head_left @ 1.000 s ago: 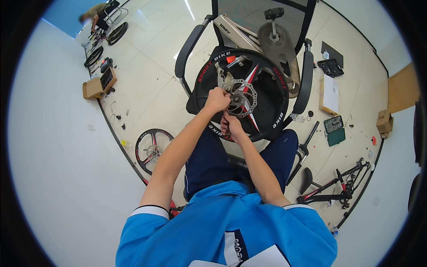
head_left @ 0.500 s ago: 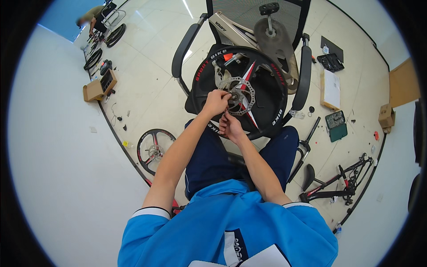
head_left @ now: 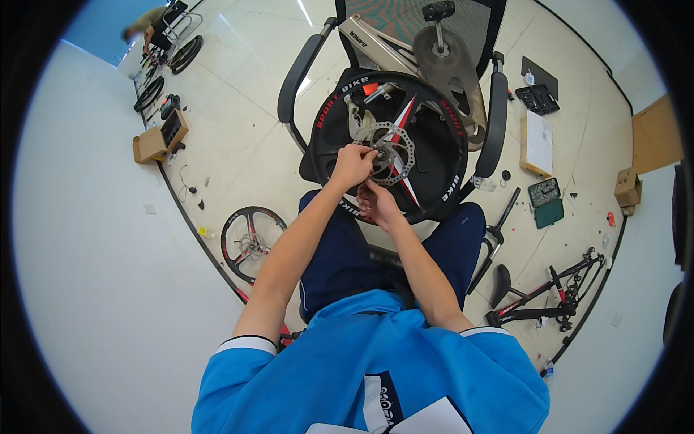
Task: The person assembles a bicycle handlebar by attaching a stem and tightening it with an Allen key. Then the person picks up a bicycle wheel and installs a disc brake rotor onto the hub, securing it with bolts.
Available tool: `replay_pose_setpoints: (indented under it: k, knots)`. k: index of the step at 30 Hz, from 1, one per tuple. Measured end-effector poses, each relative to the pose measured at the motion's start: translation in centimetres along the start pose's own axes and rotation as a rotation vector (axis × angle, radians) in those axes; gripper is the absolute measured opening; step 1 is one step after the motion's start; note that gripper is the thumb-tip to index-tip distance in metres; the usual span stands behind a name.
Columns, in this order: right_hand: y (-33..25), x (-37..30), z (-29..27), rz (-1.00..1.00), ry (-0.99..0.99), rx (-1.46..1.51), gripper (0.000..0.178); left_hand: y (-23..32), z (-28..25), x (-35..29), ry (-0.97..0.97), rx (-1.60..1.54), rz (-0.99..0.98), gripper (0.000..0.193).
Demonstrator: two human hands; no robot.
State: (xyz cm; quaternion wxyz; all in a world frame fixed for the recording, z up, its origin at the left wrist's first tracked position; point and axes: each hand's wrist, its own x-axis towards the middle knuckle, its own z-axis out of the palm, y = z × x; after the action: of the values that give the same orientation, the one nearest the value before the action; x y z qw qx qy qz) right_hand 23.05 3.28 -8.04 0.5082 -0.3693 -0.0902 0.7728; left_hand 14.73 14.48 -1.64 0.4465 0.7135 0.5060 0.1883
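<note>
A black bicycle wheel point(head_left: 447, 186) with red and white markings lies flat on an office chair's seat in front of me. A silver brake disc point(head_left: 406, 168) with a holed rim sits at its hub. My left hand point(head_left: 351, 166) is closed, thumb and fingers pinched at the left side of the hub point(head_left: 382, 154); whatever they grip there is too small to make out. Just below, my right hand point(head_left: 379, 205) has its fingers curled, thumb and fingertips together at the disc's lower left edge. Anything inside its grip is hidden.
Chair armrests point(head_left: 491, 124) flank the wheel. Behind it rest a pale frame point(head_left: 382, 45) and a grey crank part with pedal point(head_left: 442, 54). Another wheel point(head_left: 253, 242) lies at left, a dark bike frame point(head_left: 538, 304) and green case point(head_left: 547, 202) at right. Someone bends over far left.
Both hands stay at the hub and disc with barely any shift. The right hand's fingers have drawn slightly closer to the disc's edge.
</note>
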Motion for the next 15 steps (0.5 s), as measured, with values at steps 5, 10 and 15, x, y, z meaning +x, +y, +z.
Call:
replay_pose_setpoints:
  k: [5,10,15]
  knots:
    - [-0.4,-1.4,-1.6,-0.061,0.094,-0.178,0.04,-0.5,0.7,-0.1,0.025,-0.278,-0.105,0.027]
    - [-1.2,-2.1,-1.6,-0.101,0.156,-0.354,0.046,-0.6,1.0,0.2,0.029,-0.312,-0.126,0.027]
    - [-0.8,-1.4,-1.5,-0.112,0.168,-0.335,0.048,-1.0,1.3,0.3,0.089,-0.027,0.087,0.027]
